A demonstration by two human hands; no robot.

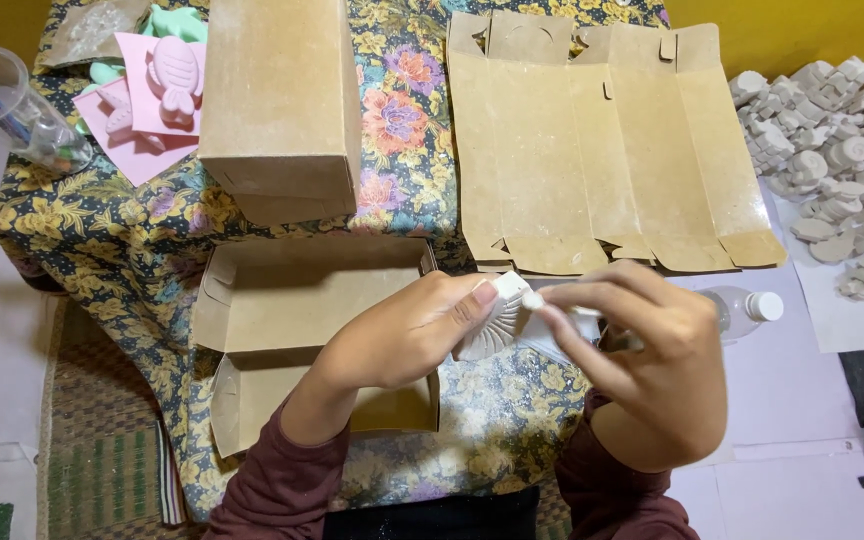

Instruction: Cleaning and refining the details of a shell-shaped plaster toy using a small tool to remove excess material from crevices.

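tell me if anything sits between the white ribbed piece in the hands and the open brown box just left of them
Nothing visible does. The left hand and right hand hold the white ribbed piece just right of the open brown box, above the floral cloth. The box's near edge lies partly under the left hand.

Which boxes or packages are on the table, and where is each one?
Closed box: top left, brown cardboard, oblong.
Open box: in front of it, by the left hand, brown, empty.
Flat carton: top right, unfolded, tan panels.
Bottle: beyond the right hand, clear, white cap.
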